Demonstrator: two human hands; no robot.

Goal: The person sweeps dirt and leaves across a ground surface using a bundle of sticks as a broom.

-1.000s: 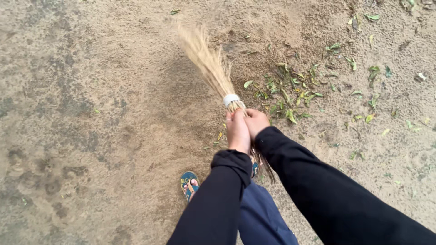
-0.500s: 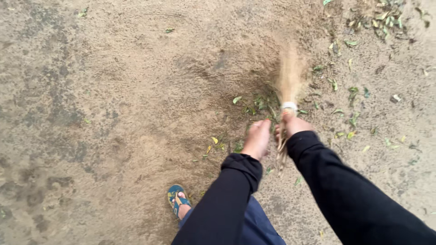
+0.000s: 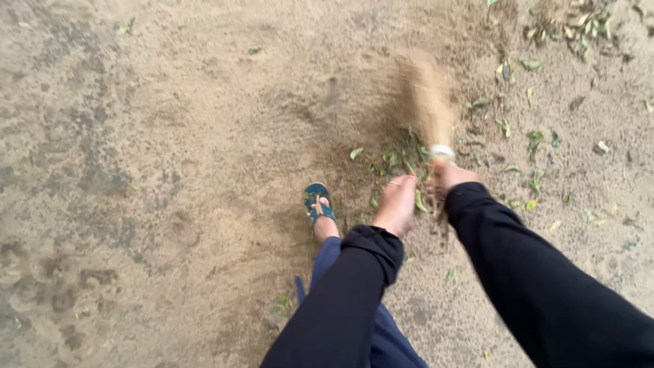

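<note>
The straw broom (image 3: 428, 102), a blurred fan of dry pale bristles bound by a white band, was gripped at its bundled stalks by the right hand (image 3: 446, 177), bristles angled ahead toward scattered green leaves (image 3: 402, 157) on gritty sand, while the left hand (image 3: 396, 203) hung loosely open beside it.

Both arms in black sleeves reach forward and down. The right hand (image 3: 446, 176) is curled in a closed fist. The left hand (image 3: 396, 203) hangs just beside it, fingers loose, gripping nothing.
</note>
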